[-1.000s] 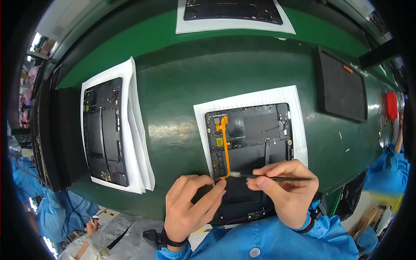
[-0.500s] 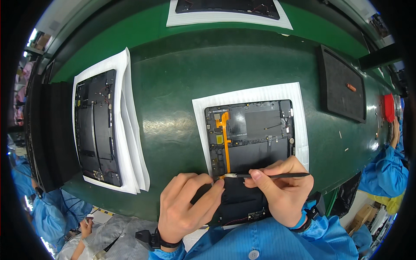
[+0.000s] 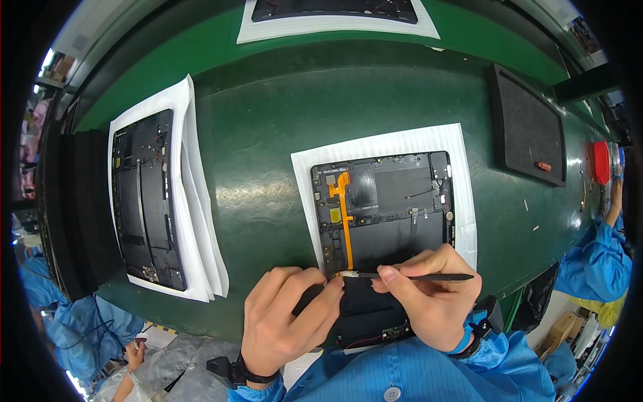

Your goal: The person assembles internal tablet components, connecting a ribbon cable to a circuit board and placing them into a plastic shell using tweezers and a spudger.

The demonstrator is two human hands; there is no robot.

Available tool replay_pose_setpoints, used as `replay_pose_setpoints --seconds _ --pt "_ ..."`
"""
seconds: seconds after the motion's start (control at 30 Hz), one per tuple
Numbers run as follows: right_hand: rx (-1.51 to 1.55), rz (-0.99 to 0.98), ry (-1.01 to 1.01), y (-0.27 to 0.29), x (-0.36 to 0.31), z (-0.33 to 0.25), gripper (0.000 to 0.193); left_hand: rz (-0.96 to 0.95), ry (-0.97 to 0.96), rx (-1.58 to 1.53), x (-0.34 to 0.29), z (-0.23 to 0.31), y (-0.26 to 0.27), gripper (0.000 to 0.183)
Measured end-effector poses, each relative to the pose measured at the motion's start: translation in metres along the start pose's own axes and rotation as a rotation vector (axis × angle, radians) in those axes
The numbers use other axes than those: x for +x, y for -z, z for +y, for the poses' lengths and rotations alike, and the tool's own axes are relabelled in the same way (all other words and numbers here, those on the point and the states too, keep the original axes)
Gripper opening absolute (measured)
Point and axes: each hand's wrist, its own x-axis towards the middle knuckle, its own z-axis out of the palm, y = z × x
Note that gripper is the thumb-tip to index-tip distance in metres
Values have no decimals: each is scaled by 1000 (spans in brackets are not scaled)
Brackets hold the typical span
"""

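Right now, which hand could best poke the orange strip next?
Probably the right hand: it holds the black tool, whose pale tip is near the lower end of the orange strip. The left hand is close, but shows no tool.

1 view is on record: a wide fisheye, worn on the head as the left unit of 2. It faces down from above the blue garment (image 3: 375, 372) at the near edge, upright and unmirrored. The left hand (image 3: 284, 321) and right hand (image 3: 432, 291) stand at close range. Coverage extends across the green workbench (image 3: 258, 174) to a red container (image 3: 601, 163) at right and a black panel (image 3: 341, 8), cut off, at far side. Straight edges bow toward the rim.
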Motion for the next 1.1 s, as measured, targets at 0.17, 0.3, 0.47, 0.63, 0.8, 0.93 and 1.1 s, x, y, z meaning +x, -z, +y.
replay_pose_setpoints --seconds 0.17,0.3,0.47,0.63,0.8,0.93,1.1 --pt "-86 13 19 -2 -1 2 20 25 6 -21 -1 0 -2 30" --pt "-113 -3 55 -6 -5 3 19 67 92 -100 -3 3 -2 28" --pt "10 -1 28 -15 -4 -2 21 89 118 -118 -6 4 -2 28" --pt "87 28 -44 -18 -5 -3 22 82 83 -130 -4 1 -3 31" --pt "55 24 -20 -9 3 -12 22 33 35 -89 -3 1 -1 32" --pt "65 67 47 10 17 -31 20 -103 -111 57 12 -1 13 31" --pt "-23 -126 68 19 28 -34 18 -258 -155 0 26 -9 20 27"
